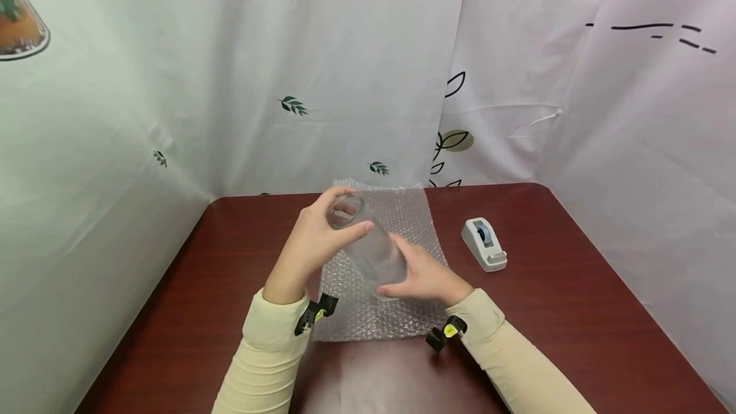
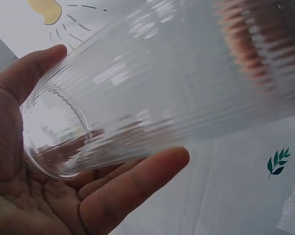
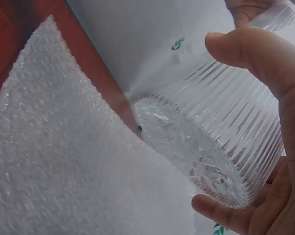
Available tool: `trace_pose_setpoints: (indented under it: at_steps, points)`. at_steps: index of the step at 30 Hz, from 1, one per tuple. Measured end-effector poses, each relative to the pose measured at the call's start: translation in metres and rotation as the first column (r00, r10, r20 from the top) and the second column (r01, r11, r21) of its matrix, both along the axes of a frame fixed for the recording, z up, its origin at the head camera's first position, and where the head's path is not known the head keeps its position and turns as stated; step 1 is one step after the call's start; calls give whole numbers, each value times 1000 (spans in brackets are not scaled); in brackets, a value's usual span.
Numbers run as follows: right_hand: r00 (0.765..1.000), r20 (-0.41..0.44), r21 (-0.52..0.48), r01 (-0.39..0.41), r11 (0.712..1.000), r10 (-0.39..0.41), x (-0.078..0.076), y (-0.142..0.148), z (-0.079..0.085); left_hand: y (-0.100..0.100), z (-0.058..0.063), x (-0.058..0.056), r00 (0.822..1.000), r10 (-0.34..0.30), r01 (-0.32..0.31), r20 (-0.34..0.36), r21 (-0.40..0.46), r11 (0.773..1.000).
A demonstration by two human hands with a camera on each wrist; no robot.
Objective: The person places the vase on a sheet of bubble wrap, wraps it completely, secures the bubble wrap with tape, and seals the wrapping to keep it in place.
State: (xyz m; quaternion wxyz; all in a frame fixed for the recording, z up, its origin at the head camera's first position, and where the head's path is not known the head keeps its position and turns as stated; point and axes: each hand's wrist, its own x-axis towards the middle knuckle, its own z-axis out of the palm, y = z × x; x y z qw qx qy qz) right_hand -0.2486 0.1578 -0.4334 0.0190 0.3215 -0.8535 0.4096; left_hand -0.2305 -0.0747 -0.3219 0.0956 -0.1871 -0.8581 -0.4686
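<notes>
A clear ribbed glass vase point(image 1: 374, 254) is held tilted above a sheet of bubble wrap point(image 1: 402, 206), its mouth toward the upper left. My left hand point(image 1: 316, 232) grips it round the mouth end, thumb on the near side and fingers on the far side. Near the base, my right hand point(image 1: 422, 273) holds the vase from the right. In the left wrist view the ribbed wall of the vase point(image 2: 137, 83) runs out of the left hand's fingers. The right wrist view shows its round patterned base point(image 3: 186, 147) between thumb and fingers, over the bubble wrap point(image 3: 64, 147).
A white tape dispenser point(image 1: 484, 245) stands on the dark red table point(image 1: 552, 286), right of the bubble wrap. Pale printed curtains point(image 1: 356, 82) hang behind the table and along both sides.
</notes>
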Motion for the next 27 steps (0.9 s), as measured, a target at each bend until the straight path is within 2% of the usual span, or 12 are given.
trace_pose_setpoints:
  at_steps: [8,19,23,27]
  points:
    - [996,-86,85,21,996,-13,-4,13,9,-6,-2,-3,995,-39,39,87,-1,999]
    - [981,-194,152,62,986,-32,-11,40,19,-20,-10,-11,981,-113,120,159,-36,992]
    - [973,-229,204,88,975,-40,-12,47,22,-22,-15,-14,984,-115,130,135,-103,986]
    - [963,-265,252,109,961,-40,-13,52,26,-19,-17,-13,996,-85,90,32,-244,966]
